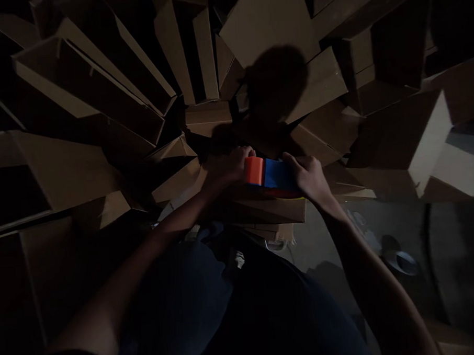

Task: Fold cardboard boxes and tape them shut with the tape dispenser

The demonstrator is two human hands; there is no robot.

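Observation:
My right hand is closed round a tape dispenser with a blue body and an orange end piece. The dispenser lies across the top of a cardboard box in front of my body. My left hand is at the dispenser's orange end, its fingers curled and partly hidden behind it. What those fingers grip cannot be made out in the dim light.
Many cardboard boxes with open flaps crowd round, among them a long one at the left and a tall one at the right. A roll lies on the grey floor. A head's shadow falls over the boxes ahead.

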